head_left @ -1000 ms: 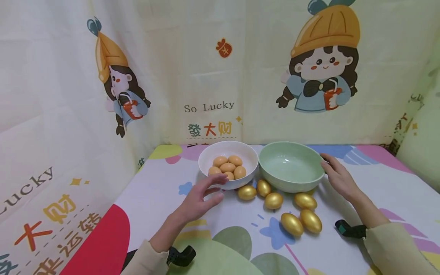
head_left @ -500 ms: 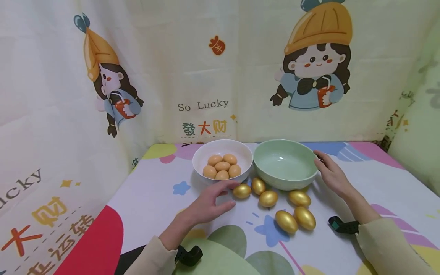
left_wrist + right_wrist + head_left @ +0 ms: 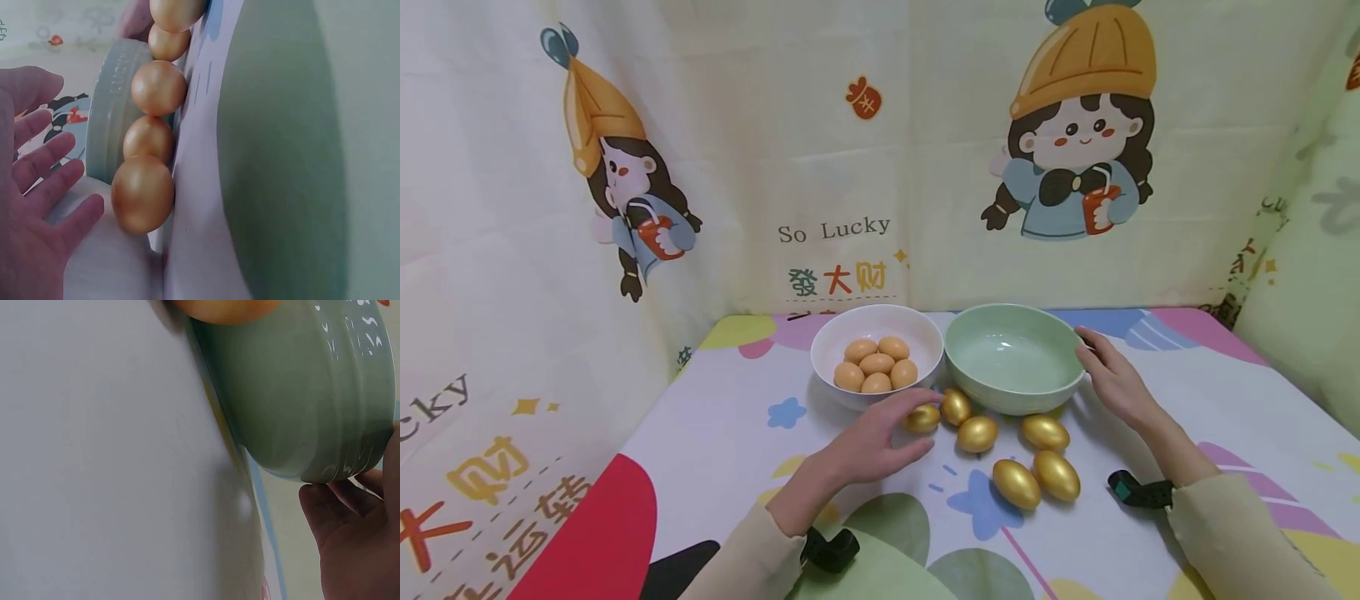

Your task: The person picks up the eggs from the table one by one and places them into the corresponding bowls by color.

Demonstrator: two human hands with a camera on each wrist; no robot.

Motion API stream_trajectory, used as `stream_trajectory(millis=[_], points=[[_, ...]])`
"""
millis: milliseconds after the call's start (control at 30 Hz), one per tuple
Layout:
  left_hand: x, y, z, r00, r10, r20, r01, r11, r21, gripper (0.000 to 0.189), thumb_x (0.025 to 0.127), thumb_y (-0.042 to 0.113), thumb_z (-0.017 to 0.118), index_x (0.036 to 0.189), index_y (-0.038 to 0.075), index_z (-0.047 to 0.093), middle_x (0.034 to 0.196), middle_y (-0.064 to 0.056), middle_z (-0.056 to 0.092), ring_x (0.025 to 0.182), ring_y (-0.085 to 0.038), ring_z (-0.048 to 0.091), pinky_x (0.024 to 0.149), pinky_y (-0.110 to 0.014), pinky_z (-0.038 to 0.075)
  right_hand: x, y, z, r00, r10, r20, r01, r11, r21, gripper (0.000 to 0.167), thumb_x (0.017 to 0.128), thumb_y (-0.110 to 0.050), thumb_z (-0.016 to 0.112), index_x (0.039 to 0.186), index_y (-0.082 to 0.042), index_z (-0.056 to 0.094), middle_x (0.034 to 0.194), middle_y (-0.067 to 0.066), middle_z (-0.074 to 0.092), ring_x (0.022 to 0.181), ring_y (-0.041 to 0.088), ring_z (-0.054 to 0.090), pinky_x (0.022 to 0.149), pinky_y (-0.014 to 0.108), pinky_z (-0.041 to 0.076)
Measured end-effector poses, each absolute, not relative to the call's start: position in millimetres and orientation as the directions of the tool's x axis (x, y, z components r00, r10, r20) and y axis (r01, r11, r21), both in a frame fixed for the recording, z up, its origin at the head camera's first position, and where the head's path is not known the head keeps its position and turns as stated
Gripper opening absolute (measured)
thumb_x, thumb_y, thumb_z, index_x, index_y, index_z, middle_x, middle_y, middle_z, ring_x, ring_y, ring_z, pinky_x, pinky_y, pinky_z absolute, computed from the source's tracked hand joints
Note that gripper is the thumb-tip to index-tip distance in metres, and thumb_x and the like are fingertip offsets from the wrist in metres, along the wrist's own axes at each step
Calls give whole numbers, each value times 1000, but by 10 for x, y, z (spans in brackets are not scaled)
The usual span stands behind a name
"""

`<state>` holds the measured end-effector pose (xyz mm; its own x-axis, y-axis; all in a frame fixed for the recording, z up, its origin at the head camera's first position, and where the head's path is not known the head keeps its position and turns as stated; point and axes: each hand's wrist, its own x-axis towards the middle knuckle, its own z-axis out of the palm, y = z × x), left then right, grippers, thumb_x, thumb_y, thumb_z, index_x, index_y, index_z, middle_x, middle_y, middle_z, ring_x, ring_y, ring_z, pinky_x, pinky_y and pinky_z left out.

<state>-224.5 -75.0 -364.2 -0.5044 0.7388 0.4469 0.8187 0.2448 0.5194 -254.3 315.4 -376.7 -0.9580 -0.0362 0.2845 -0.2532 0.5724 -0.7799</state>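
Note:
Brown eggs (image 3: 876, 364) lie several together in the white bowl (image 3: 831, 346). Against its right side stands a bare-bottomed green bowl (image 3: 1013, 354). My left hand (image 3: 867, 442) is held in front of the white bowl, fingers spread and holding nothing. Its fingertips reach over the leftmost golden egg (image 3: 922, 419), partly hiding it; the left wrist view shows the palm and separated fingers beside a golden egg (image 3: 142, 195). On the green bowl's right side, my right hand (image 3: 1117, 383) rests its fingertips at the outer wall just under the rim, as the right wrist view also shows.
Several other golden eggs (image 3: 977, 434) lie loose on the patterned tablecloth (image 3: 715, 450) in front of the bowls. A printed curtain (image 3: 955, 167) hangs behind the table and along its left side. Black wrist cameras (image 3: 1138, 490) are strapped to both wrists.
My left hand has moved right and lower, from the white bowl's front rim to the leftmost golden egg. The right hand stays at the green bowl. The head view has shifted slightly.

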Motion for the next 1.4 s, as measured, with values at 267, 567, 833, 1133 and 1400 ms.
stream_trajectory(millis=[267, 567, 833, 1133, 1400], points=[[-2245, -737, -3681, -544, 741, 394, 780, 273, 563, 49, 96, 17, 67, 141, 3, 52, 140, -9, 56, 132, -17, 49, 110, -34, 39, -2554, 3128, -3772, -962, -48, 269, -248, 565, -787, 59, 112, -28, 32, 154, 11, 21, 155, 36, 25, 138, 56, 30, 107, 68, 28], [-2257, -714, -3679, -515, 742, 429, 801, 238, 549, 48, 97, 15, 67, 140, 1, 52, 138, -12, 57, 128, -24, 52, 108, -34, 41, -2550, 3145, -3763, -963, -35, 269, -240, 570, -786, 58, 112, -28, 32, 155, 10, 21, 156, 35, 26, 138, 55, 30, 107, 68, 28], [-2270, -729, -3703, -551, 749, 368, 770, 285, 571, 48, 98, 20, 65, 142, 7, 52, 137, -9, 58, 128, -26, 53, 109, -33, 40, -2555, 3144, -3765, -959, -43, 279, -254, 560, -789, 57, 112, -26, 32, 155, 10, 21, 156, 35, 25, 138, 56, 30, 107, 68, 27], [-2288, -707, -3725, -527, 752, 396, 779, 242, 579, 48, 97, 18, 67, 140, 2, 53, 136, -12, 58, 125, -28, 54, 106, -35, 43, -2554, 3151, -3758, -957, -41, 286, -259, 559, -787, 58, 112, -27, 33, 154, 11, 21, 156, 35, 25, 138, 56, 30, 107, 68, 28], [-2276, -693, -3745, -533, 770, 352, 763, 256, 594, 48, 94, 16, 69, 138, 2, 55, 136, -11, 59, 125, -26, 55, 105, -37, 45, -2535, 3131, -3749, -954, -39, 297, -269, 549, -792, 59, 111, -28, 33, 154, 10, 23, 155, 35, 26, 138, 56, 31, 107, 69, 28]])
